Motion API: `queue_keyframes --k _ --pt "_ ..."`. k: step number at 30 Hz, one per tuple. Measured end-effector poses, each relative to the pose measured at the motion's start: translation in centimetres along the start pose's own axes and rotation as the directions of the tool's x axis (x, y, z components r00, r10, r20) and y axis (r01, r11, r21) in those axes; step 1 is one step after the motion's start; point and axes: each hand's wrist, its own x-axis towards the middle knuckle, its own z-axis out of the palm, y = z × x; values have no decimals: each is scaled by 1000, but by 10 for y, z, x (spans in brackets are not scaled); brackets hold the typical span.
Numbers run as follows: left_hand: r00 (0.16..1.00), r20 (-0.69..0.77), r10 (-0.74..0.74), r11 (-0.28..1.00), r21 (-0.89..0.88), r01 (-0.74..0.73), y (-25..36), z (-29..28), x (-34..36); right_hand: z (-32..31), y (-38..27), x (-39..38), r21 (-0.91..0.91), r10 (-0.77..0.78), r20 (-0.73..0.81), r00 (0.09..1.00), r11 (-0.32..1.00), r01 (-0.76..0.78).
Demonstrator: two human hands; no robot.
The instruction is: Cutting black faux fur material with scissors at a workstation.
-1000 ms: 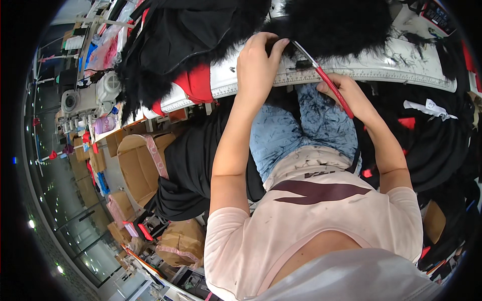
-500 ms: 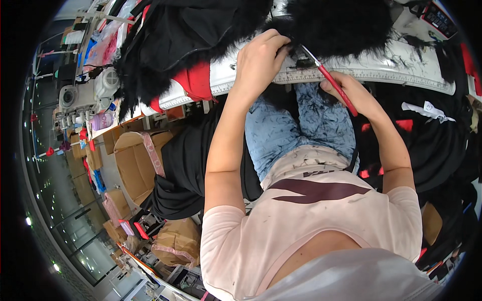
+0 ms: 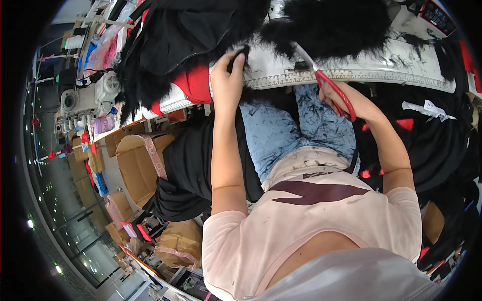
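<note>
My left hand (image 3: 227,78) pinches a small dark tuft of fur (image 3: 243,50) near the fringed edge of a black garment (image 3: 181,35). My right hand (image 3: 341,95) grips scissors (image 3: 334,88) with red handles, their blades pointing up-left toward a shaggy black fur piece (image 3: 331,27). A white board with a measuring scale (image 3: 381,75) runs under both pieces along the worktop. Red fabric (image 3: 193,83) lies just left of my left hand, and loose black fibres are scattered over the board and my jeans.
At the left stand sewing machinery (image 3: 103,90), an open cardboard box (image 3: 133,168) and a brown wrapped package (image 3: 178,243). Black cloth (image 3: 416,145) is heaped at the right, with a white scrap (image 3: 427,109) on it. A dark electronic panel (image 3: 437,17) sits at the upper right.
My left hand has moved left and down, away from the fur piece, with a dark tuft in its fingers. The scissors have shifted slightly, and more of my right fingers show in the handles.
</note>
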Motion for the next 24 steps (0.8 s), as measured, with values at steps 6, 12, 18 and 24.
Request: queue_keyframes --k 6,12,18,24 --pt "917 311 -248 808 -455 373 16 -4 -35 20 3 -8 -93 2 67 998 996 4" --pt "764 613 -202 871 -245 427 30 12 -63 56 17 -1 315 -295 -399 868 845 432" --pt "664 704 -251 879 -121 461 29 28 -77 61 35 -15 378 -112 -389 914 886 270" --pt "828 529 -187 982 68 179 5 -14 -59 29 56 -13 178 -217 -671 709 881 438"
